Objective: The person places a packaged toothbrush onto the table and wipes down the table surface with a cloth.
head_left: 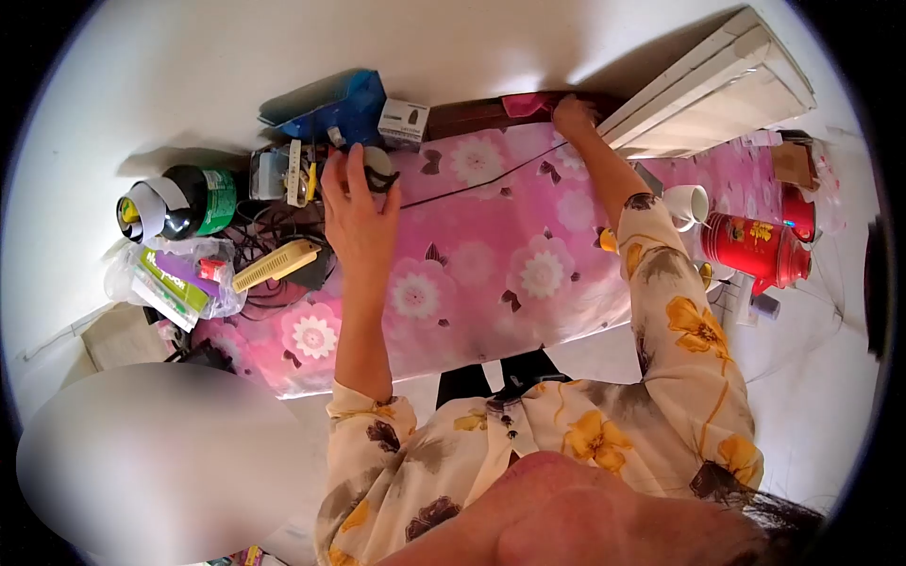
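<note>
My left hand (361, 212) is at the left part of the pink flowered tablecloth (453, 255), its fingers bent around the near side of a round roll-like item (379, 168) with a dark edge. Close by stand a white box (403, 124) and a blue container (344, 108). Over at the back edge, my right hand (573, 115) reaches down beside a pink cloth (528, 104); its fingertips are hard to make out. A thin dark cord (481, 185) runs across the cloth between the two hands.
A dark jar with a green label (215, 202), a cream-yellow comb-like item (276, 265), tangled cables and plastic bags (224, 253) crowd the left. On the right are a white mug (687, 205), a red thermos (750, 247) and large flat cardboard (708, 94) leaning on the wall.
</note>
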A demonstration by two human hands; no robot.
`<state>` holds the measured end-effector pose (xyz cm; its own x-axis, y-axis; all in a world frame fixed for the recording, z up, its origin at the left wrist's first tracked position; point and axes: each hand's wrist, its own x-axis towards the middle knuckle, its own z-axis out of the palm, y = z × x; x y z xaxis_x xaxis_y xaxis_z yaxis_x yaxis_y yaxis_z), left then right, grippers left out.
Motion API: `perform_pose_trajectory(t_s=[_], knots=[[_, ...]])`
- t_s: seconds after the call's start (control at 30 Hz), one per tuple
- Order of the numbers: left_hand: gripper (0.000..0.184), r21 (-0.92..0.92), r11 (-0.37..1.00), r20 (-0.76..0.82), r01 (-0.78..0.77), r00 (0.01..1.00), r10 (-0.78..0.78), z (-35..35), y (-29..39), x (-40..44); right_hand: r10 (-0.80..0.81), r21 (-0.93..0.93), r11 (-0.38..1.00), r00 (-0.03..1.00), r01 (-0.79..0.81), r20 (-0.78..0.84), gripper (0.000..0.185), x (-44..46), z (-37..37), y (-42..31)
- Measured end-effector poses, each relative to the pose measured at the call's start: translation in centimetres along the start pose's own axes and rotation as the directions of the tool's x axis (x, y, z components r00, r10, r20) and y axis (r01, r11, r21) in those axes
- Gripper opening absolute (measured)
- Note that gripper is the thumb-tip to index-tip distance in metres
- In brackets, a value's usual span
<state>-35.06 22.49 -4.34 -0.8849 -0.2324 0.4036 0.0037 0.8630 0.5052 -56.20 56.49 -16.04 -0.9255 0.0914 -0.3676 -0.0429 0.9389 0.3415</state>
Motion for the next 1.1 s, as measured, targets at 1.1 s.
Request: perform_pose_trajectory(t_s=[1.1], knots=[[0.044,-0.237,0.971,0.441,-0.033,0.887,0.138,6.0,6.7,-11.2,-0.202,0.432,0.655,0.695,0.620,-0.690,0.031,-5.2,1.7,-10.8]])
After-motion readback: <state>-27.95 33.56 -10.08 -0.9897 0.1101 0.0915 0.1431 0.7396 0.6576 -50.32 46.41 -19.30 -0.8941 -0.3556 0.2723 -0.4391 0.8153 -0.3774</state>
